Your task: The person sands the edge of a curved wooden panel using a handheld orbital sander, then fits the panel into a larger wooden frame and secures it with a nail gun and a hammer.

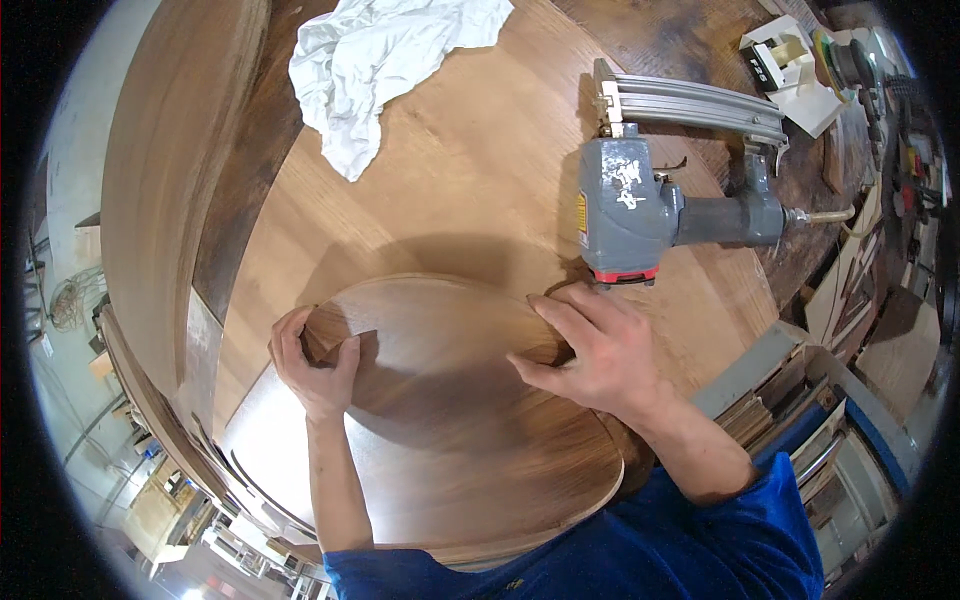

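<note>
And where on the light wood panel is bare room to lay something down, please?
The widest free patch of the light wood panel lies between the white cloth and the nail gun, beyond the oval board. A smaller one lies right of the right hand, below the nail gun. It's crowded at upper right, around the open box.

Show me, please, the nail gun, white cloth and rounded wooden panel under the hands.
Nail gun (645, 215), head view, on grey body
White cloth (382, 68), head view, on crumpled middle
Rounded wooden panel (460, 405), head view, on top face
</note>
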A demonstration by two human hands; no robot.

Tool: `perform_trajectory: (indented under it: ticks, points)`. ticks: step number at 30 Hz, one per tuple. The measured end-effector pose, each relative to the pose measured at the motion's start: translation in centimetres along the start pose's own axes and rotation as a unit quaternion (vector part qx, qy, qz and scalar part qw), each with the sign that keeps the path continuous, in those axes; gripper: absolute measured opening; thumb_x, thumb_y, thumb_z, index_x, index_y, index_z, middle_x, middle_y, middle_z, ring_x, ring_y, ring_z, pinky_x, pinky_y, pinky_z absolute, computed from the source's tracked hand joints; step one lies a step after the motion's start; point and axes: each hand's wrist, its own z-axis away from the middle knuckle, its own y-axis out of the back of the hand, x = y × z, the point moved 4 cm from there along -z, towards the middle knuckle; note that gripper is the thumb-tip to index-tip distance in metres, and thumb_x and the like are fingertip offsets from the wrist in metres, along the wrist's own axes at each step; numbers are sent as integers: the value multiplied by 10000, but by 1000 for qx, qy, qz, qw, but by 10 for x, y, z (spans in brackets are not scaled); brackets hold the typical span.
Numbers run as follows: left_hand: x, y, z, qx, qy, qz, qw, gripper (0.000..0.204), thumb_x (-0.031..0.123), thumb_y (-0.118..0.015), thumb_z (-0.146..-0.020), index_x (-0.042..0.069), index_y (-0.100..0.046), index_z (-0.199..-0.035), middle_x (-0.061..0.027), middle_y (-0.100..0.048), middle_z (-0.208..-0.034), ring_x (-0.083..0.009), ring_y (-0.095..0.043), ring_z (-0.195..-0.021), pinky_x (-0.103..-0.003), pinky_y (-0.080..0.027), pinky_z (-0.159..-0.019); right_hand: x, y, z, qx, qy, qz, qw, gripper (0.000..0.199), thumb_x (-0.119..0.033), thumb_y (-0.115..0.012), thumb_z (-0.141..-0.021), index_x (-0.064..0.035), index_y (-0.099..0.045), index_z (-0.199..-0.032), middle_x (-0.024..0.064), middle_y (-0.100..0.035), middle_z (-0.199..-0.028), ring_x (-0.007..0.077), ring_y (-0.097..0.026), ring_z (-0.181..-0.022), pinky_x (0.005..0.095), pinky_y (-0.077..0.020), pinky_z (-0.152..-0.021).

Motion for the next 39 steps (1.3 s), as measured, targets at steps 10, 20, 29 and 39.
perform_trajectory:
  ticks: [10, 20, 29, 39]
  points:
    - [8, 5, -8, -6, -19, -28, 999, 570, 164, -902, -653, 60, -677, -1167, -139, -681, -1203, -375, -624, -1123, -474, -495, -976, -7, 1, -4, -20, -16, -11, 1000, 530, -271, -954, -669, -49, -713, -1085, 124, -703, -1007, 329, -700, -873, 415, -582, -750]
    - [-5, 22, -6, -49, 45, 0, 998, 564, 271, -896, -712, 85, -678, -1198, -106, -667, -1184, -350, -616, -1132, -464, -470, -1020, -14, -7, -5, -39, -3, -8, 999, 541, -213, -945, -666, -36, -654, -1086, 169, -671, -1030, 387, -667, -901, 453, -565, -762]
    - [-7, 33, -7, -54, 51, 62, 995, 525, 286, -890, -750, 115, -696, -1207, -65, -670, -1231, -310, -610, -1197, -445, -458, -1069, -28, -8, -9, -55, 23, 22, 998, 563, -178, -927, -689, -39, -633, -1149, 188, -667, -1045, 412, -657, -957, 481, -558, -804]
    - [-16, 31, 3, -33, 20, 79, 996, 499, 326, -867, -765, 140, -702, -1198, -45, -679, -1236, -291, -632, -1194, -457, -436, -1144, -18, -15, 2, -60, 15, 6, 998, 557, -151, -932, -687, -17, -655, -1152, 199, -698, -1121, 402, -680, -1034, 474, -563, -895]
